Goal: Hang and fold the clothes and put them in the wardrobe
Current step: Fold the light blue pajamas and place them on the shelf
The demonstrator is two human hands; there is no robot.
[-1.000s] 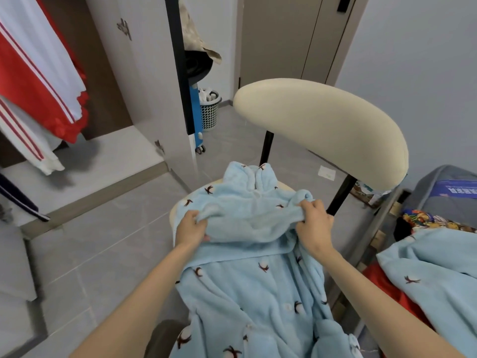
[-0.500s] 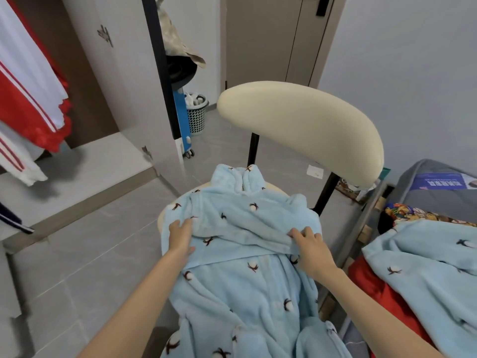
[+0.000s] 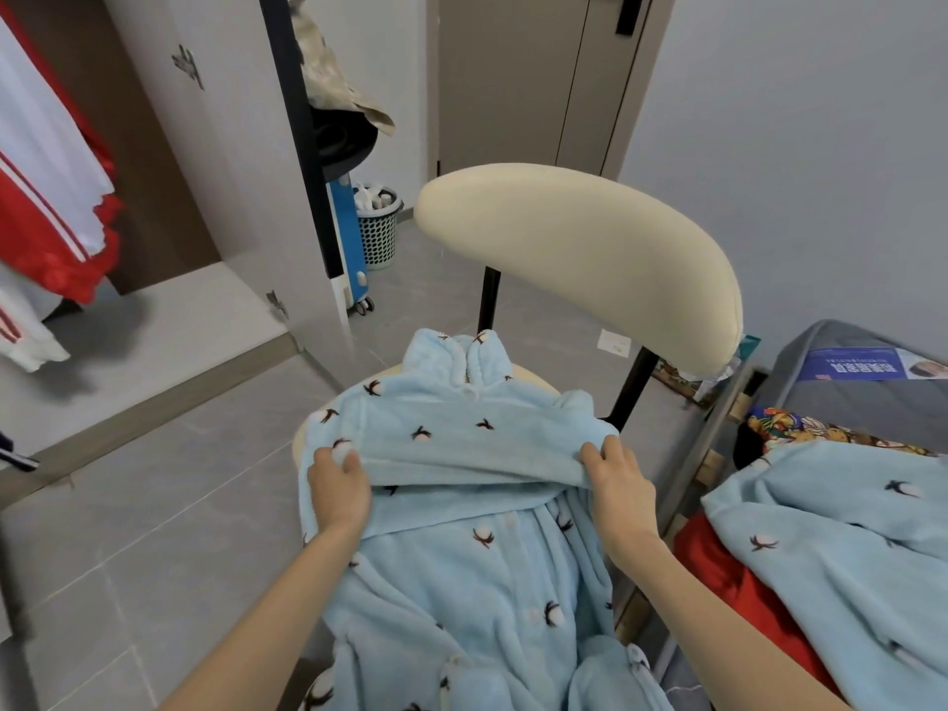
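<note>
A light blue fleece pajama top (image 3: 461, 546) with a dark flower print lies buttoned on the seat of a chair (image 3: 579, 248), collar toward the cream backrest. A sleeve is folded across its chest. My left hand (image 3: 336, 484) pinches the left end of that fold between thumb and fingers. My right hand (image 3: 618, 484) grips the fold's right end with curled fingers. The garment's lower part hangs off the seat toward me. The open wardrobe (image 3: 154, 161) stands at the left.
A red and white jacket (image 3: 46, 197) hangs in the wardrobe. A second blue fleece piece (image 3: 831, 551) lies over red cloth on a bed at right. A mesh basket (image 3: 379, 228) and a blue wheeled item stand by the wardrobe door. Grey tile floor lies at left.
Both hands drew the folded sleeve flat across the chest and slid to its lower edge. The fabric bunched a second ago now lies smooth.
</note>
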